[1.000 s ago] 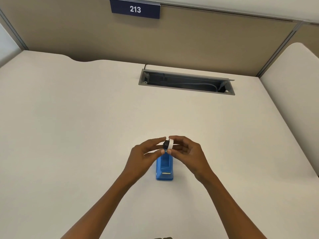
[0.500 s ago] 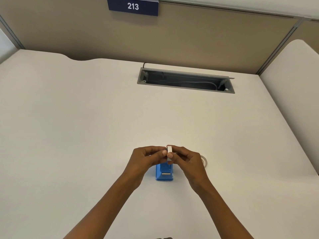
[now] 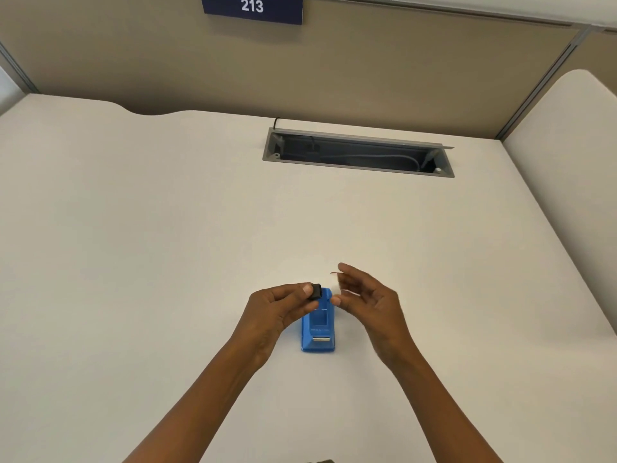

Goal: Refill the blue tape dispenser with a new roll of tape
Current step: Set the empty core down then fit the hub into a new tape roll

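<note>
The blue tape dispenser [image 3: 318, 324] lies on the desk between my hands, its metal cutter toward me. My left hand [image 3: 283, 310] pinches a small black spindle [image 3: 316, 291] just above the dispenser's far end. My right hand [image 3: 365, 302] is blurred with motion, just right of the spindle. A pale whitish tape ring [image 3: 335, 283], faint and hard to make out, shows between its index finger and thumb. Spindle and ring are apart.
The cream desk [image 3: 167, 262] stretches out all round. A grey cable tray [image 3: 357, 152] is sunk into it at the back. Beyond that stands a tan partition with a blue "213" sign [image 3: 252, 7]. A second desk [image 3: 567, 162] adjoins on the right.
My hands were together on the spindle with the ring on it. They have pulled apart: the black spindle stays in my left hand and the ring has moved right with my right hand.
</note>
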The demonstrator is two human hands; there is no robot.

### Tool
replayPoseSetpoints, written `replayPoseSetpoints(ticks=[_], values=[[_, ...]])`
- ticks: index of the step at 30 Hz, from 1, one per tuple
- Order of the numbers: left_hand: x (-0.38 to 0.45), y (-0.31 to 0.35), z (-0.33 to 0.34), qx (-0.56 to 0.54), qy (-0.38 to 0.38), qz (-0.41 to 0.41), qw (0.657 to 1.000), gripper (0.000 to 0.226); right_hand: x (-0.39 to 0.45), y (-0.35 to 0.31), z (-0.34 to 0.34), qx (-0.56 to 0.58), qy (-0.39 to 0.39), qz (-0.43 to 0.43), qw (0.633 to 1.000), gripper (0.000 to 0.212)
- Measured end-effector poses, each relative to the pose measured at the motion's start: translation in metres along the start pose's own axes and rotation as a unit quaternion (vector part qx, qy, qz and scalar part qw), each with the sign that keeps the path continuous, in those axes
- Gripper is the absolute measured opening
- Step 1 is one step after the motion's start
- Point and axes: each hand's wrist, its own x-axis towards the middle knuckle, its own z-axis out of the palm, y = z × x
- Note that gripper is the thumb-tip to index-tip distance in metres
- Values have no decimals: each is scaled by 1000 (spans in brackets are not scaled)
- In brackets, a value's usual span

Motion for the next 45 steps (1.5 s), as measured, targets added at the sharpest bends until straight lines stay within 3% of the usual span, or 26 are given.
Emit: replayPoseSetpoints(ticks=[3,7,13,45], values=[[-1,0,-5,-11,12,4,1000,23,15,-3,-8,-30,63,13,997,40],[-1,0,-9,-24,20,4,1000,28,34,0,-15,-154,119,-5,981,37],[-2,-2,-10,-30,29,4,999,29,51,11,-16,-249,109,-29,962,43],[6,-3,-15,-36,35,-5,999,31,82,25,7,-308,84,-49,947,47]])
